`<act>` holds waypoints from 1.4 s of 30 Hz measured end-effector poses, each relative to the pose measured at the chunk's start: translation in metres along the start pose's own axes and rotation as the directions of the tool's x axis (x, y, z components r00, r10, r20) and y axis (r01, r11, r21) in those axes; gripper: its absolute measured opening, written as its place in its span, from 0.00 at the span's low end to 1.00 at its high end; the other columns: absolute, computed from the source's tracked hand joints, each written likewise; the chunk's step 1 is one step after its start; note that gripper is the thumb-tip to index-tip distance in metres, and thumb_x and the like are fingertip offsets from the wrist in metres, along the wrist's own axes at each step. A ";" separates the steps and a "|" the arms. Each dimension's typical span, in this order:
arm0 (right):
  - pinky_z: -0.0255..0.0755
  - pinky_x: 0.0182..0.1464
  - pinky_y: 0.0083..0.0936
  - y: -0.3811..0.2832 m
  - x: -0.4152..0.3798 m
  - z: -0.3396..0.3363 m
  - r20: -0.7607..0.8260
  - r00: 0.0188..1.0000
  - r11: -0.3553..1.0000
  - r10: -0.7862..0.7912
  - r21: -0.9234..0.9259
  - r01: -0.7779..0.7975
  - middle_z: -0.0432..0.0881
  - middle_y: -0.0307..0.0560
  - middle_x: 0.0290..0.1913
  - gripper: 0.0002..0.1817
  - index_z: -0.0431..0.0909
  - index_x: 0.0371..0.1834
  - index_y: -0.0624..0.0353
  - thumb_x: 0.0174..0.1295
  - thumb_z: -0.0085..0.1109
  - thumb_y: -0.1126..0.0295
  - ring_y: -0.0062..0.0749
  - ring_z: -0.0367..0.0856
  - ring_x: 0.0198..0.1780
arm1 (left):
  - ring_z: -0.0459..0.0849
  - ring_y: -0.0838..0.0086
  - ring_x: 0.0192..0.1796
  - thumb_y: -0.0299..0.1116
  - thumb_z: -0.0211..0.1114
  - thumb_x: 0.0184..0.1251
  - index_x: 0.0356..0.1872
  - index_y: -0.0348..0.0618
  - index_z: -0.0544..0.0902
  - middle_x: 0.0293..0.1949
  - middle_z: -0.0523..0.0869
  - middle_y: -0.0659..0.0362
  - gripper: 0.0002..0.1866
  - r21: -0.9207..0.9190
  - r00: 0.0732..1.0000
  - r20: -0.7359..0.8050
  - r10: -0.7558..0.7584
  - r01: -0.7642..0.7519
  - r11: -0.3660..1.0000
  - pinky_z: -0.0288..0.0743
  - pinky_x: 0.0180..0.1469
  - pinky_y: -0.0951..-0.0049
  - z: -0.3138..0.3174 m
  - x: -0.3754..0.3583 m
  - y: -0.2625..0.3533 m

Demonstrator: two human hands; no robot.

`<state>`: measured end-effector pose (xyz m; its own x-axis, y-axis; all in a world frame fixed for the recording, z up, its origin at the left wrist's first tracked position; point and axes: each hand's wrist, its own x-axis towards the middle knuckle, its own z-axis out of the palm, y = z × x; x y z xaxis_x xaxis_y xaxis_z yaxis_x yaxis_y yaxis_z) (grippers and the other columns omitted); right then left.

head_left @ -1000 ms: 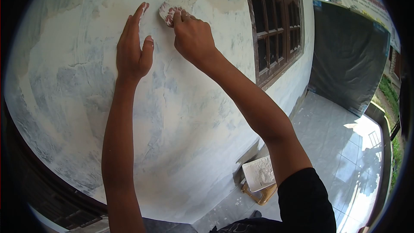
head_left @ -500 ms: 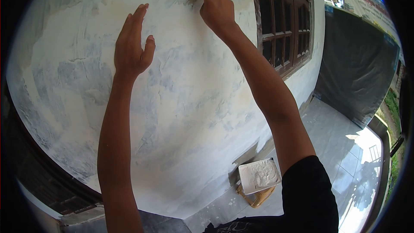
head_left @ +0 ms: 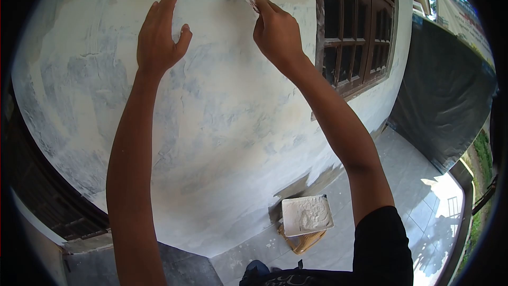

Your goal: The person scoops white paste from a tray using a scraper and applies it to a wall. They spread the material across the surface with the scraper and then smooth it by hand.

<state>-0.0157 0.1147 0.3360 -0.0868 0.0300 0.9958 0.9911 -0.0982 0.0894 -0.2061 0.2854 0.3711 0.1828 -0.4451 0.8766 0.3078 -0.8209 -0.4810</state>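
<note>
A wall [head_left: 227, 90] with patchy white and grey coating fills the middle of the head view. At the upper left, my left hand [head_left: 163, 39] is raised at the wall, fingers extended and thumb apart, holding nothing. My right hand [head_left: 279, 29] is closed round a scraper [head_left: 252, 1] smeared with white paste, near the top of the wall. Most of the scraper's handle is hidden in my fingers. Below, a white tray [head_left: 287, 217] holds white paste [head_left: 314, 215].
Under the tray is a yellowish-brown stool or support [head_left: 302, 242] on the grey tiled floor [head_left: 344, 233]. A brown-framed window [head_left: 365, 42] is right of my right hand. Farther right hangs a dark sheet [head_left: 444, 90]. Dark slatted woodwork [head_left: 50, 201] is at the lower left.
My right hand and the scraper have moved right and slightly down, and the scraper has turned. My left hand appears slightly higher. The view has shifted, with the window now farther right.
</note>
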 end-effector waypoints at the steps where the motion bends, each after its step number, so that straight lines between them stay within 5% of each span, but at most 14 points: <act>1: 0.83 0.40 0.43 0.014 0.017 0.007 -0.058 0.998 1.000 -0.004 -0.018 0.003 0.87 0.57 0.47 0.19 0.77 0.55 0.64 0.58 0.55 0.82 0.58 0.86 0.37 | 0.80 0.51 0.66 0.31 0.62 0.58 0.70 0.38 0.70 0.66 0.79 0.44 0.34 0.008 1.000 -0.001 0.007 -0.007 1.000 0.67 0.74 0.53 0.000 -0.001 0.000; 7: 0.86 0.43 0.39 0.035 0.031 0.061 -0.151 0.975 0.937 -0.161 -0.334 0.103 0.82 0.69 0.55 0.24 0.76 0.55 0.74 0.51 0.56 0.84 0.59 0.86 0.48 | 0.79 0.52 0.67 0.31 0.62 0.58 0.70 0.38 0.70 0.66 0.79 0.44 0.35 0.029 1.000 0.005 0.030 -0.030 0.999 0.66 0.74 0.53 0.000 -0.002 0.000; 8: 0.86 0.44 0.37 0.029 0.015 0.061 -0.031 0.989 0.919 -0.145 -0.375 0.123 0.80 0.75 0.57 0.27 0.74 0.58 0.79 0.50 0.57 0.85 0.63 0.83 0.56 | 0.78 0.53 0.68 0.32 0.62 0.58 0.70 0.37 0.70 0.66 0.79 0.44 0.35 0.043 0.999 0.008 0.032 -0.033 0.999 0.66 0.74 0.53 0.000 -0.001 0.000; 13: 0.85 0.50 0.42 -0.007 -0.064 0.036 0.206 0.973 0.966 -0.106 -0.210 0.150 0.76 0.78 0.61 0.28 0.71 0.63 0.81 0.56 0.57 0.82 0.69 0.80 0.59 | 0.76 0.55 0.70 0.32 0.62 0.58 0.70 0.36 0.71 0.66 0.79 0.45 0.34 0.077 0.997 0.045 0.064 -0.067 0.995 0.65 0.75 0.54 -0.001 -0.002 0.002; 15: 0.86 0.46 0.40 -0.012 -0.067 0.018 0.166 0.977 0.969 -0.131 -0.185 0.161 0.79 0.72 0.58 0.26 0.73 0.61 0.78 0.56 0.57 0.82 0.62 0.84 0.54 | 0.75 0.56 0.71 0.32 0.62 0.58 0.70 0.36 0.71 0.67 0.78 0.46 0.34 0.090 0.995 0.059 0.083 -0.088 0.992 0.65 0.75 0.54 -0.001 0.000 0.003; 17: 0.85 0.43 0.39 -0.013 -0.047 -0.009 0.195 0.981 0.998 0.006 0.052 -0.016 0.84 0.63 0.55 0.23 0.76 0.58 0.69 0.56 0.56 0.83 0.56 0.87 0.45 | 0.74 0.57 0.72 0.32 0.62 0.58 0.70 0.36 0.71 0.68 0.78 0.47 0.34 0.087 0.995 0.066 0.073 -0.079 0.993 0.64 0.75 0.54 0.000 -0.001 0.004; 21: 0.85 0.41 0.40 0.033 0.016 0.010 -0.093 0.996 0.997 -0.017 -0.083 0.010 0.84 0.63 0.53 0.24 0.72 0.60 0.69 0.56 0.54 0.84 0.59 0.86 0.38 | 0.73 0.58 0.73 0.31 0.62 0.58 0.69 0.37 0.71 0.68 0.78 0.49 0.34 0.088 0.996 0.070 0.056 -0.062 0.994 0.64 0.76 0.55 -0.001 -0.001 0.003; 23: 0.85 0.43 0.40 0.045 0.042 0.021 -0.140 0.988 0.989 -0.058 -0.141 0.038 0.81 0.65 0.57 0.24 0.72 0.59 0.72 0.56 0.55 0.84 0.58 0.86 0.46 | 0.74 0.59 0.73 0.31 0.62 0.58 0.69 0.37 0.71 0.68 0.78 0.49 0.34 0.067 0.996 0.069 0.050 -0.055 0.996 0.65 0.75 0.54 -0.001 -0.001 0.004; 25: 0.76 0.62 0.46 0.058 0.059 0.041 -0.057 0.997 0.982 0.056 -0.177 -0.066 0.73 0.73 0.66 0.27 0.67 0.65 0.76 0.60 0.45 0.85 0.61 0.75 0.66 | 0.74 0.59 0.73 0.31 0.62 0.58 0.69 0.37 0.72 0.68 0.79 0.49 0.34 0.066 0.997 0.066 0.051 -0.055 0.996 0.65 0.75 0.55 -0.002 -0.001 0.004; 26: 0.86 0.45 0.40 0.066 0.058 0.050 -0.077 0.990 0.938 -0.119 -0.335 0.087 0.78 0.69 0.60 0.25 0.71 0.60 0.76 0.55 0.56 0.84 0.59 0.82 0.57 | 0.74 0.59 0.72 0.31 0.62 0.58 0.69 0.36 0.72 0.68 0.79 0.49 0.33 0.063 0.997 0.063 0.055 -0.059 0.996 0.65 0.75 0.55 -0.002 -0.001 0.004; 31: 0.86 0.48 0.40 0.034 0.008 0.056 0.073 0.991 0.877 -0.113 -0.462 0.134 0.75 0.81 0.61 0.31 0.70 0.63 0.84 0.53 0.63 0.80 0.72 0.79 0.57 | 0.74 0.58 0.72 0.31 0.62 0.58 0.69 0.37 0.72 0.67 0.79 0.49 0.33 0.073 0.997 0.056 0.043 -0.047 0.996 0.65 0.75 0.55 -0.001 0.000 0.003; 35: 0.87 0.45 0.40 0.006 -0.055 0.022 0.232 0.960 0.956 -0.156 -0.210 0.206 0.76 0.79 0.60 0.29 0.70 0.62 0.83 0.55 0.59 0.81 0.69 0.80 0.59 | 0.75 0.57 0.72 0.31 0.62 0.59 0.69 0.38 0.72 0.67 0.78 0.49 0.33 0.087 0.997 0.057 0.048 -0.053 0.995 0.66 0.75 0.55 0.000 -0.002 0.003; 39: 0.85 0.43 0.40 0.007 -0.037 -0.013 0.135 0.989 0.998 -0.062 -0.013 0.064 0.83 0.64 0.57 0.27 0.72 0.63 0.70 0.57 0.55 0.83 0.56 0.88 0.45 | 0.75 0.57 0.72 0.31 0.62 0.59 0.69 0.37 0.71 0.67 0.78 0.49 0.33 0.087 0.997 0.053 0.049 -0.053 0.995 0.66 0.74 0.55 0.000 0.000 0.005; 42: 0.84 0.39 0.43 0.023 0.013 -0.011 0.012 0.999 0.998 0.030 -0.049 -0.029 0.85 0.65 0.49 0.23 0.74 0.59 0.69 0.57 0.54 0.84 0.59 0.87 0.37 | 0.75 0.57 0.72 0.31 0.62 0.58 0.69 0.37 0.72 0.68 0.78 0.49 0.34 0.080 0.997 0.066 0.048 -0.054 0.995 0.66 0.74 0.54 -0.002 -0.001 0.004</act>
<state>0.0047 0.1017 0.3513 -0.0559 0.0394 0.9977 0.9872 -0.1474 0.0611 -0.2064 0.2817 0.3683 0.2592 -0.4595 0.8495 0.3714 -0.7645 -0.5269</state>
